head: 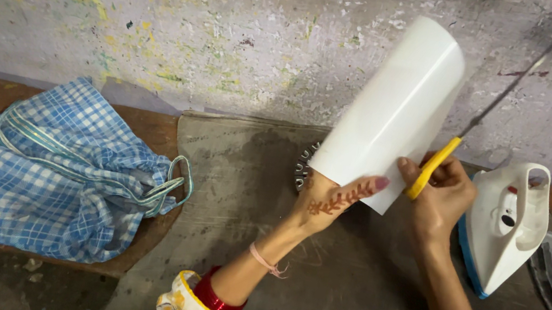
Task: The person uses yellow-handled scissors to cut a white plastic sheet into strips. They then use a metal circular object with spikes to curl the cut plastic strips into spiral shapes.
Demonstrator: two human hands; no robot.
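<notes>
While the left hand [328, 201] grips the lower edge of a curled white sheet [395, 110], fingers pinched on it, the sheet stands raised above the grey mat [228, 191]; right hand [442, 198] is closed round the yellow handle of scissors [467, 130], blades pointing up-right beside the sheet's edge; white and blue iron [505, 224] rests just right of that hand; blue checked cloth bag [53, 175] lies well apart at left.
</notes>
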